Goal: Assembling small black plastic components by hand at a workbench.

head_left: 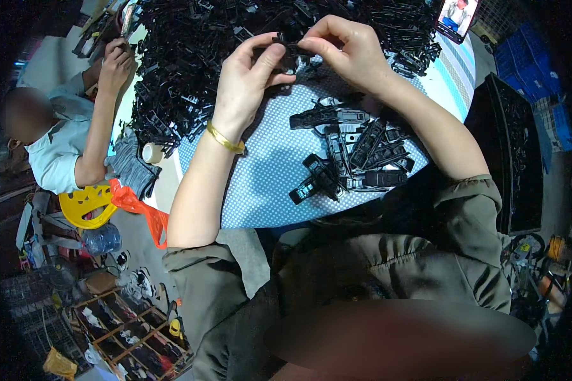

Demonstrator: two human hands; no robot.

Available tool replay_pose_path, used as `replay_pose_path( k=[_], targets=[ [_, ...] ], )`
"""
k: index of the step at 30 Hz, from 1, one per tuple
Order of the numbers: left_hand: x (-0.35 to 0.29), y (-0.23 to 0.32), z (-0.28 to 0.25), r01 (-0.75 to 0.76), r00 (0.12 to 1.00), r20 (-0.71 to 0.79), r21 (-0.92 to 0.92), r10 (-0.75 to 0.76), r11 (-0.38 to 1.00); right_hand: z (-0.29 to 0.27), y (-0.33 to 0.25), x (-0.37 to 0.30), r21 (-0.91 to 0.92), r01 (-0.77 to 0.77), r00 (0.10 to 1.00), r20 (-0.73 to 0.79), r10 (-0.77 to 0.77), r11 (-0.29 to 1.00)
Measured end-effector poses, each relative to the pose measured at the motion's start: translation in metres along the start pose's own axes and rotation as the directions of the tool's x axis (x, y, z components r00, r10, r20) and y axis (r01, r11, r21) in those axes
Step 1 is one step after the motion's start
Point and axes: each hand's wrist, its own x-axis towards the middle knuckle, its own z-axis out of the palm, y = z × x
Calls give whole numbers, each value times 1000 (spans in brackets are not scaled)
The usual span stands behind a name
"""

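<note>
My left hand (pixel 243 79) is raised over the table, thumb and fingers closed around a small black plastic part (pixel 281 38). Facing it from the right, my right hand (pixel 354 58) pinches at the same spot; a thin dark piece seems to run between the two hands, though its outline is lost against the pile. Below my hands, a loose heap of black plastic clip-like pieces (pixel 368 143) lies on the dotted cloth (pixel 254 184). Beyond my hands spreads a big pile of similar black parts (pixel 184 57).
A phone (pixel 456 18) stands at the far right edge. Across to the left, another person (pixel 63 136) sits with a hand raised at the table. A paper cup (pixel 151 153), grey cloth (pixel 133 166) and red plastic bag (pixel 140 206) are near the left edge. A black crate (pixel 511 159) stands right.
</note>
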Motion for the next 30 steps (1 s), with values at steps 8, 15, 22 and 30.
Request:
replay_pose_path(
  k=[8, 15, 22, 30],
  targets=[
    [-6, 1, 3, -83, 996, 61, 415, 63, 906, 9, -4, 2, 83, 199, 973, 105, -208, 976],
    [-10, 14, 9, -70, 979, -103, 639, 175, 766, 0, 3, 0, 55, -86, 974, 216, 72, 995],
    [1, 13, -18, 94, 994, -50, 33, -93, 995, -2, 14, 9, -235, 311, 939, -77, -336, 921],
    [-5, 5, 4, 29, 998, 56, -139, -22, 990, -12, 0, 4, -13, 127, 983, 139, -124, 992]
  ],
)
